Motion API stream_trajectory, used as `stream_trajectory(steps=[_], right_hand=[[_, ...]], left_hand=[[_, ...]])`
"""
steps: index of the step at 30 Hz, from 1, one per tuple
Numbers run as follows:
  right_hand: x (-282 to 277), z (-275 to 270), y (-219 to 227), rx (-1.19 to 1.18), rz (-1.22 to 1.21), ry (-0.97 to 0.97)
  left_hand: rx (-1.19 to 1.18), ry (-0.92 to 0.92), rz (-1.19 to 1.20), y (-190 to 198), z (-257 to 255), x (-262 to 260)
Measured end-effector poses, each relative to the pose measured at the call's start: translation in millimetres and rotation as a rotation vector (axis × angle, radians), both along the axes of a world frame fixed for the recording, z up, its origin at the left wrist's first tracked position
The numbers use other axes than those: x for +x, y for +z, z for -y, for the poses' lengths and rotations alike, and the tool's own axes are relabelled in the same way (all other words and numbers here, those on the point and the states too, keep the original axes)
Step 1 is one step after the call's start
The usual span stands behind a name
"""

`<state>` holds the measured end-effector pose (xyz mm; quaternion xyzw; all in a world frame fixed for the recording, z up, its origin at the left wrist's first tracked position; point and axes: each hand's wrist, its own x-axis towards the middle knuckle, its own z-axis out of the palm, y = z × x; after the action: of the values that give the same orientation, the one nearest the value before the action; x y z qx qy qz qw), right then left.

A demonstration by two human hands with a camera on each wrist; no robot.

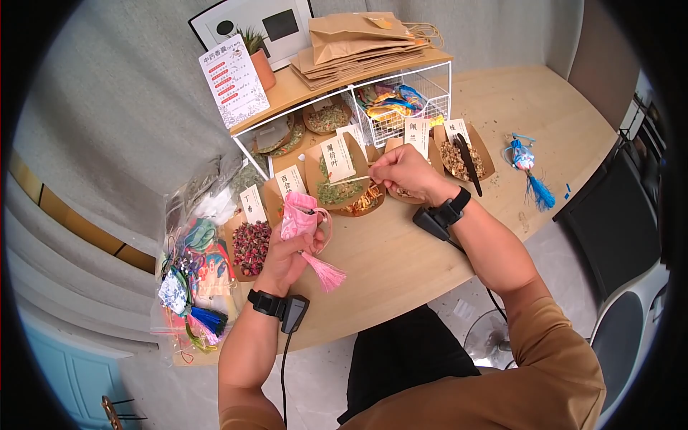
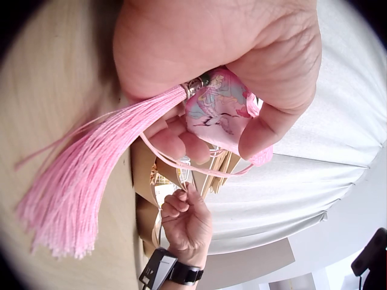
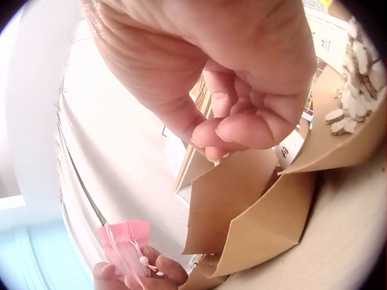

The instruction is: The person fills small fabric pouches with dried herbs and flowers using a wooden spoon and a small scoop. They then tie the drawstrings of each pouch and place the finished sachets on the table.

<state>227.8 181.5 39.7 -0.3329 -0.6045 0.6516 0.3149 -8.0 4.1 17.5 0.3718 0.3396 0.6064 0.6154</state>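
My left hand (image 1: 288, 258) holds a pink drawstring sachet (image 1: 297, 215), with a printed front, a cord loop and a long pink tassel (image 1: 326, 272) hanging below. In the left wrist view the thumb and fingers grip the printed sachet (image 2: 217, 109). My right hand (image 1: 412, 174) is over the paper trays, thumb and fingertips pinched together on a thin pale stick (image 1: 350, 177). Only a small pale tip (image 3: 221, 157) shows below those fingertips in the right wrist view. Beneath is a tray of green dried leaves (image 1: 337, 193), beside one of orange dried flowers (image 1: 369, 199).
A tray of dried rosebuds (image 1: 251, 247) stands at left, near bagged sachets (image 1: 204, 272). Black tongs (image 1: 469, 165) lie across a right-hand tray of chips. Behind are a shelf with paper bags (image 1: 358, 46) and a wire basket (image 1: 401, 107). A blue tasselled sachet (image 1: 522, 158) lies right.
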Motion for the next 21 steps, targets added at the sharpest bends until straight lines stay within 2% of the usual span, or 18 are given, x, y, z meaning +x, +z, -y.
stream_trajectory(steps=[12,21], right_hand=[[2.7,-2.6,3.1,-0.036,-0.016,-0.004],[8.1,-6.8,6.4,0.022,-0.072,-0.022]], left_hand=[[-0.002,-0.003,0.024,2.1,0.9,1.8],[0.003,-0.002,-0.003,-2.2,-1.8,-1.5]])
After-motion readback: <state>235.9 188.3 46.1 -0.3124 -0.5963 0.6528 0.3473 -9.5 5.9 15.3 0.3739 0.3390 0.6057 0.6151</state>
